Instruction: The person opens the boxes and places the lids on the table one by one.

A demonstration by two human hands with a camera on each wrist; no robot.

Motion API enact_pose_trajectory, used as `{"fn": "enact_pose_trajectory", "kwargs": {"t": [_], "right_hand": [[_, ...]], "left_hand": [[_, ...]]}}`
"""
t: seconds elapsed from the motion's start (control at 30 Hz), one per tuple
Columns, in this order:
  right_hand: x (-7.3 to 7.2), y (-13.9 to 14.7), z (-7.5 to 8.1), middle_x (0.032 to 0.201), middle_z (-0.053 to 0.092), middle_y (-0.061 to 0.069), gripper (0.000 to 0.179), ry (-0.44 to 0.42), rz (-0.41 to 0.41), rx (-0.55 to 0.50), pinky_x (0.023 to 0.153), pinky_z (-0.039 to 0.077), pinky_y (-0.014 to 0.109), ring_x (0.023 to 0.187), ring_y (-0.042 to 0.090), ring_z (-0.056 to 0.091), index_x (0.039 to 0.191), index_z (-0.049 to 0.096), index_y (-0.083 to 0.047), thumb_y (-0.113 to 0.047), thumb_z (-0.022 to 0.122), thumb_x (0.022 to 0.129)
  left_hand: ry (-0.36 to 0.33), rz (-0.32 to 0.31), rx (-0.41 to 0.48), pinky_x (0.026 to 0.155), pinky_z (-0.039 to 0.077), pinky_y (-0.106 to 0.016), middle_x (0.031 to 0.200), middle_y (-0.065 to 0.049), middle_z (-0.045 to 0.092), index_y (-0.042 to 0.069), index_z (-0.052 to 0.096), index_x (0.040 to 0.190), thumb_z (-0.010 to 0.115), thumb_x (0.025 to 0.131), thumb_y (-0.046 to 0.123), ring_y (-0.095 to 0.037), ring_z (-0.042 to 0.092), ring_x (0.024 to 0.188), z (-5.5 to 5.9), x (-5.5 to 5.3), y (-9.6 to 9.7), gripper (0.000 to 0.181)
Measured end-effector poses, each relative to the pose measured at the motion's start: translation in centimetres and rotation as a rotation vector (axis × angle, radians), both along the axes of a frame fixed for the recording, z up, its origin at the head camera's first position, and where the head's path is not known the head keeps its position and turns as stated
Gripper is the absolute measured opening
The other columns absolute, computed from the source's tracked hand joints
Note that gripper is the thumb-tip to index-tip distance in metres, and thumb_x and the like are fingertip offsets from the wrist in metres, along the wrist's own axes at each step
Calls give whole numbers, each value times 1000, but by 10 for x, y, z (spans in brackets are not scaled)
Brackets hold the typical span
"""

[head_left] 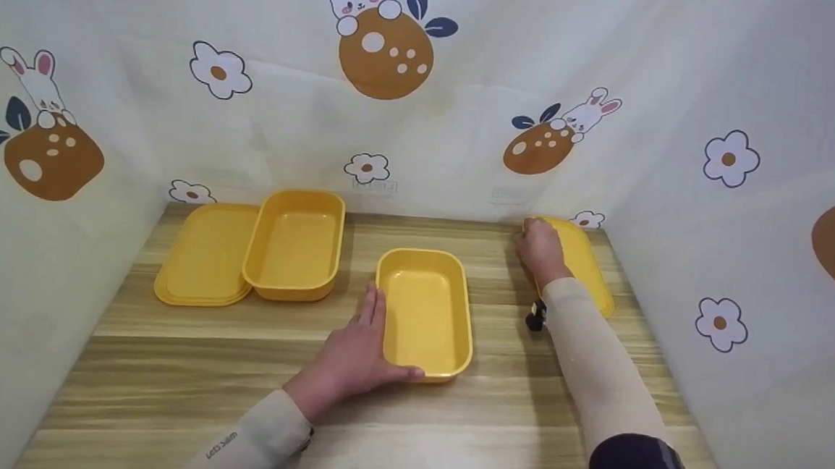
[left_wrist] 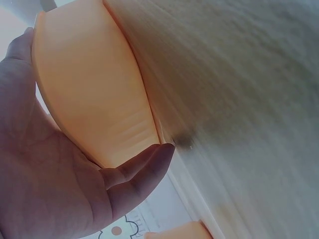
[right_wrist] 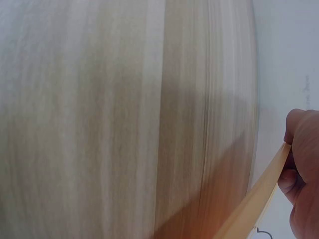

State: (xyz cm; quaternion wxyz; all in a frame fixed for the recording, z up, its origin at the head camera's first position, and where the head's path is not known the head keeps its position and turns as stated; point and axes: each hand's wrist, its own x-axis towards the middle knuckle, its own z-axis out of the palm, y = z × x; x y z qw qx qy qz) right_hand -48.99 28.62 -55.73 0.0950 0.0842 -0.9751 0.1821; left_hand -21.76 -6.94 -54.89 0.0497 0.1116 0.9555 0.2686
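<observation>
A yellow rectangular box (head_left: pixel 427 315), without a lid on it, stands near the middle of the table. My left hand (head_left: pixel 352 357) lies against its near left corner, the fingers along the left side and the thumb across the near end. In the left wrist view, the left hand (left_wrist: pixel 65 164) touches the box's outer wall (left_wrist: pixel 89 84). At the far right, my right hand (head_left: pixel 543 251) pinches the left edge of a yellow lid (head_left: pixel 586 263). The right wrist view shows the lid (right_wrist: pixel 254 206) edge-on, tilted off the tabletop, between the thumb and fingers of the right hand (right_wrist: pixel 304 164).
Toward the back left stands a second yellow open box (head_left: pixel 297 249), beside another yellow lid (head_left: pixel 206 254) lying on the wood-grain table (head_left: pixel 235 375). A patterned cloth (head_left: pixel 452 135) hangs behind the table and along both sides.
</observation>
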Motion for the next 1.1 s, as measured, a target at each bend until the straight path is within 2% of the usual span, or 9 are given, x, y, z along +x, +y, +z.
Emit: {"fn": "enact_pose_trajectory", "kwargs": {"t": [0.17,0.37,0.57,0.73,1.1], "right_hand": [[0,-3,-4,100,71,30,12,22,11,59,91,57,60,98,48,70,96,67,9,3,58,101],[-4,-3,-13,98,71,30,19,16,15,116,86,60,59,96,49,72,96,67,8,1,52,104],[-5,-2,-18,103,71,32,23,-2,14,102,91,58,61,100,51,71,102,69,11,-2,51,106],[-7,-2,-21,107,71,31,25,-50,3,131,94,57,58,103,48,71,107,68,10,-4,48,108],[-7,0,-27,111,72,31,29,-84,-38,124,97,58,57,106,46,72,113,69,11,-5,45,111]], "left_hand": [[0,-4,-10,107,53,-66,182,-27,1,-8,8,173,83,75,86,-51,54,144,-1,0,0,154],[29,-6,-4,102,57,-63,181,-29,4,-10,11,172,83,74,86,-51,59,138,-1,0,0,156],[26,-6,-24,104,56,-63,181,-28,2,-9,10,173,81,74,89,-50,54,144,-1,-1,1,156],[21,-8,-20,104,55,-64,182,-28,2,-8,9,173,80,74,89,-51,54,144,-2,-1,0,156],[36,-18,-34,104,55,-65,181,-29,3,-9,9,172,78,75,92,-51,55,142,-3,0,1,156]]}}
